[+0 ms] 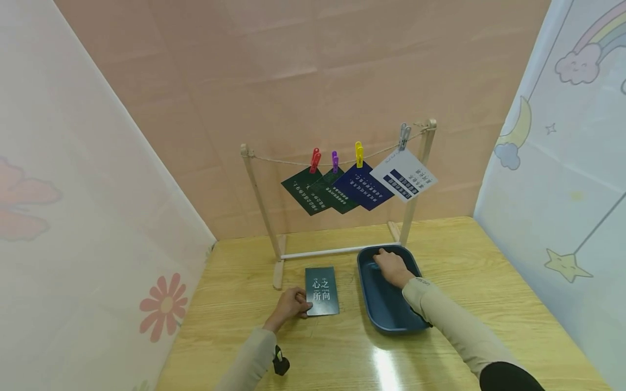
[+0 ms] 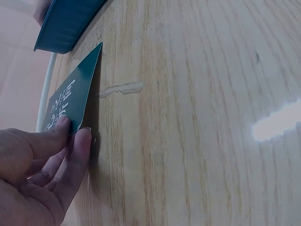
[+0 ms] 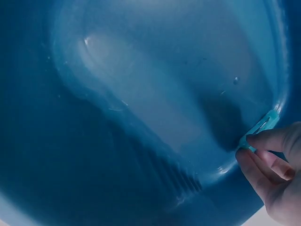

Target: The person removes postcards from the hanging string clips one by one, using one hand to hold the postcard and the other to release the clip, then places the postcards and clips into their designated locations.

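The teal clothespin lies inside the blue tray, against the inner wall at the tray's far end. My right hand reaches into the tray and pinches the clothespin at one end between thumb and fingertips; the rest of the pin projects up and away from my fingers along the curved wall. In the head view the pin is hidden under my hand. The tray sits on the right half of the wooden table, its far end close to the foot of the rack.

The dark green card lies left of the tray, apart from it, in the middle of the table and nearer the front edge than the rack. My left hand holds its near left corner: the thumb lies on the printed face and the index finger curls under the edge, so that this corner is raised off the wood while the far part of the card is close to the surface. White characters are printed on the face.

Behind both stands a small wooden rack near the table's far edge, with a cord strung between its two posts. Four cards hang from the cord by pegs: a red peg, a purple peg, a yellow peg and a grey peg. Two of the hung cards are dark green, one navy and one white.
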{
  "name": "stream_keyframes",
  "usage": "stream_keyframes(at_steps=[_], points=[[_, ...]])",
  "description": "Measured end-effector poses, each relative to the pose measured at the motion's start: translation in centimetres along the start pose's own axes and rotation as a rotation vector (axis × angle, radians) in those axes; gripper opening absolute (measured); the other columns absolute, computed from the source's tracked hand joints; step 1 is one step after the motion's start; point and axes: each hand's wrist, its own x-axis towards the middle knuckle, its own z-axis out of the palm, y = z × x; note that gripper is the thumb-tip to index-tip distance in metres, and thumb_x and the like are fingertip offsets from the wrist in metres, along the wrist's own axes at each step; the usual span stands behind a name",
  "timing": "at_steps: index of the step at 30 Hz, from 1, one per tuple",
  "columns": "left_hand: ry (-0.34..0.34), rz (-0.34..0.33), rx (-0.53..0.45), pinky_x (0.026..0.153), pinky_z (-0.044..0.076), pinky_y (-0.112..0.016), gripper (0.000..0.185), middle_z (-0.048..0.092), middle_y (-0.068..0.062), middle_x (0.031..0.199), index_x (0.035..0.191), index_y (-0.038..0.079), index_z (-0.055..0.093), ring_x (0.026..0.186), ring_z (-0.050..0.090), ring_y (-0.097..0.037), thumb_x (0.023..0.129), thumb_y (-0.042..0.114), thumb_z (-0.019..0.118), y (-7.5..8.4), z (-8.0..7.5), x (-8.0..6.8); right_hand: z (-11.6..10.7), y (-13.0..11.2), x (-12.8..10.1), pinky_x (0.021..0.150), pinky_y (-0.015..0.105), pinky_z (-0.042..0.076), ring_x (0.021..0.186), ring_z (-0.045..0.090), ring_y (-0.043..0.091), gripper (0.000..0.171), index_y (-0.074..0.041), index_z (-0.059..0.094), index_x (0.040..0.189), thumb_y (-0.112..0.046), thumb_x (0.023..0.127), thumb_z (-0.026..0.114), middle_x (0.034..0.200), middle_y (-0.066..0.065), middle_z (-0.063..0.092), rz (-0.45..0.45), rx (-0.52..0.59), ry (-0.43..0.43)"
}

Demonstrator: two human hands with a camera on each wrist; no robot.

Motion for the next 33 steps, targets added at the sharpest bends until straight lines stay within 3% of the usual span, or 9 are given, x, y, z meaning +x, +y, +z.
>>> stream_keyframes(at_steps=[9,17,24,33], points=[[-0.018,-0.018,-0.004,0.061,0.06,-0.038,0.039,0.064,-0.017,0.083,0.12,-0.022,0.052,0.069,0.069,-0.033,0.086,-0.012,0.069,0.2,-0.1,-0.3,0.4,0.2,0.3,0.063,0.049,0.055,0.077,0.063,0.036,0.019,-0.002,0.068,0.103,0.007,0.087,0.069,0.092,0.018,0.063,0.015,0.003,-0.013],[-0.015,-0.024,0.017,0.06,0.06,-0.035,0.042,0.064,-0.014,0.082,0.123,-0.022,0.051,0.069,0.069,-0.029,0.086,-0.011,0.07,0.1,-0.2,-0.2,0.3,0.3,0.5,0.064,0.049,0.055,0.076,0.063,0.035,0.012,-0.003,0.064,0.087,0.009,0.088,0.067,0.084,0.017,0.063,0.026,-0.001,-0.024],[-0.006,-0.027,0.048,0.058,0.059,-0.032,0.042,0.065,-0.011,0.079,0.121,-0.022,0.054,0.063,0.068,-0.019,0.085,-0.01,0.072,-0.1,-0.1,0.0,-0.1,0.7,0.9,0.06,0.046,0.055,0.072,0.065,0.033,0.02,-0.005,0.065,0.077,0.009,0.091,0.061,0.078,0.014,0.064,0.07,0.059,-0.05],[0.012,-0.047,0.049,0.057,0.059,-0.031,0.031,0.065,-0.01,0.078,0.112,-0.019,0.058,0.061,0.067,-0.017,0.085,-0.01,0.072,-0.6,0.0,0.0,0.0,0.5,1.2,0.054,0.039,0.047,0.064,0.06,0.024,0.033,-0.01,0.059,0.066,0.008,0.093,0.057,0.072,0.01,0.062,0.137,0.158,-0.07]])
